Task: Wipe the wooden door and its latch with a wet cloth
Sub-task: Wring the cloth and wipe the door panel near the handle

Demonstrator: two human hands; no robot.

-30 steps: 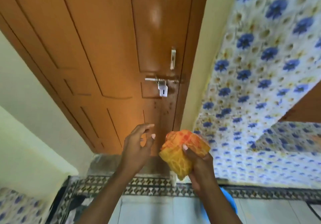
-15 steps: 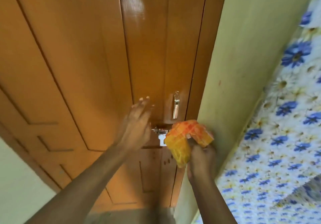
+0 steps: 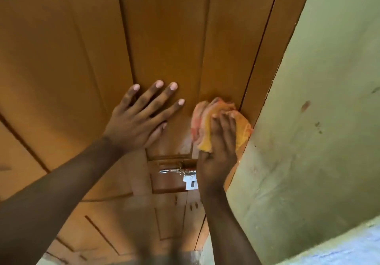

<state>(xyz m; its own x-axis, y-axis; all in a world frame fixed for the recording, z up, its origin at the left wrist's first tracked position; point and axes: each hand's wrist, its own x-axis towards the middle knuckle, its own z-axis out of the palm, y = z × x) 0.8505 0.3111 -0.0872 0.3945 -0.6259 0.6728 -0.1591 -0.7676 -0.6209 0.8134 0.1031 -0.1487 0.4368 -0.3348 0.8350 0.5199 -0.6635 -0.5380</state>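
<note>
The brown wooden door [image 3: 164, 28] fills most of the view. My left hand [image 3: 141, 118] lies flat on it with fingers spread, holding nothing. My right hand [image 3: 220, 153] presses a bunched orange and yellow cloth [image 3: 205, 121] against the door's right stile, close to the door frame. Below the cloth, the silver latch [image 3: 181, 174] with its sliding bolt and hanging plate shows just left of my right wrist, which hides its right end.
A pale green wall [image 3: 318, 121] juts out right beside the door frame, tight against my right hand. A strip of blue-patterned fabric [image 3: 349, 250] shows at the bottom right corner. Small dark spots mark the door [image 3: 191, 205] below the latch.
Both hands rose from below the latch to above it. My left hand came to rest flat on the door, and the cloth went from held in the air to pressed on the wood.
</note>
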